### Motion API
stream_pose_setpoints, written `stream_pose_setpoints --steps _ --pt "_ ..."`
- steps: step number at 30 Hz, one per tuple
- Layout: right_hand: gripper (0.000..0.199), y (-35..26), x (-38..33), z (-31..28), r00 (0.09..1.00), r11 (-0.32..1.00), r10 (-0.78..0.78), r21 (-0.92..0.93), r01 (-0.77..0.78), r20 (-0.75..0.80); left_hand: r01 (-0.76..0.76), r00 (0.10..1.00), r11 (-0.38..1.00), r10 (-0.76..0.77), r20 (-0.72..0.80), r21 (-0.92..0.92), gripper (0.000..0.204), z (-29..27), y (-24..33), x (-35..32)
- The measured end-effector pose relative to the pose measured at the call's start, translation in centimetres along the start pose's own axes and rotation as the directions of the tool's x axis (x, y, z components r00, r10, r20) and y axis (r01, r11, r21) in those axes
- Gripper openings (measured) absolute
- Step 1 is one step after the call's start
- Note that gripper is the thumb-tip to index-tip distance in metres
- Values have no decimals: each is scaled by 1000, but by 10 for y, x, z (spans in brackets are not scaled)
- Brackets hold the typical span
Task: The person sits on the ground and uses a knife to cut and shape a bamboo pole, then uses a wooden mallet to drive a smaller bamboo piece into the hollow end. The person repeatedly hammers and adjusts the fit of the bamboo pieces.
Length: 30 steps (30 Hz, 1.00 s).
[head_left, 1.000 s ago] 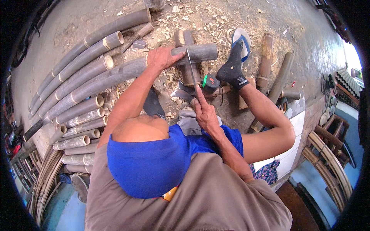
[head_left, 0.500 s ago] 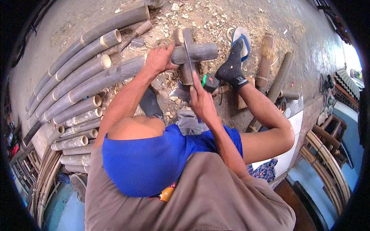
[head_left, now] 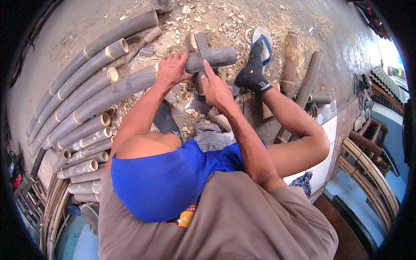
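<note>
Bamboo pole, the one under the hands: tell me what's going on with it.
A person's left hand holds the pole from above, while the right hand grips what looks like a saw, its blade across the pole. The pole lies over a short log, its end piece not yet off; how deep any cut goes is hidden. Chips litter the floor.

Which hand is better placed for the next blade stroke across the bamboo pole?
Right, I'd judge: the right hand grips the long blade, which lies across the bamboo pole. The left hand holds that pole left of the blade, so it seems suited to steadying.
</note>
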State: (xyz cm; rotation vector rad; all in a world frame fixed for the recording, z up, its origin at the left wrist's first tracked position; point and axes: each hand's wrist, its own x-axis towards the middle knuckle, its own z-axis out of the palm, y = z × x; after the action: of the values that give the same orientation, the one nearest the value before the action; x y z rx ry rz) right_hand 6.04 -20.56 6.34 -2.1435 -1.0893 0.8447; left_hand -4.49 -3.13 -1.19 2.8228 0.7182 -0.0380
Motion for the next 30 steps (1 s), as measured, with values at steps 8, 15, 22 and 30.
stream_pose_setpoints --steps 8,15,22,30 --pt "58 5 -141 -22 960 965 248 59 -257 127 67 976 990 -40 213 -122 79 -28 5 11" --pt "55 44 -75 -121 952 977 -37 -212 -30 -303 51 989 986 -27 146 -157 85 -19 -8 7" --pt "69 184 34 -212 902 737 222 -542 -404 -371 125 972 981 -92 218 -147 96 -15 -33 -6" --pt "75 239 51 -183 874 641 303 -598 -482 -381 -262 965 963 263 13 -60 93 -13 14 -6"
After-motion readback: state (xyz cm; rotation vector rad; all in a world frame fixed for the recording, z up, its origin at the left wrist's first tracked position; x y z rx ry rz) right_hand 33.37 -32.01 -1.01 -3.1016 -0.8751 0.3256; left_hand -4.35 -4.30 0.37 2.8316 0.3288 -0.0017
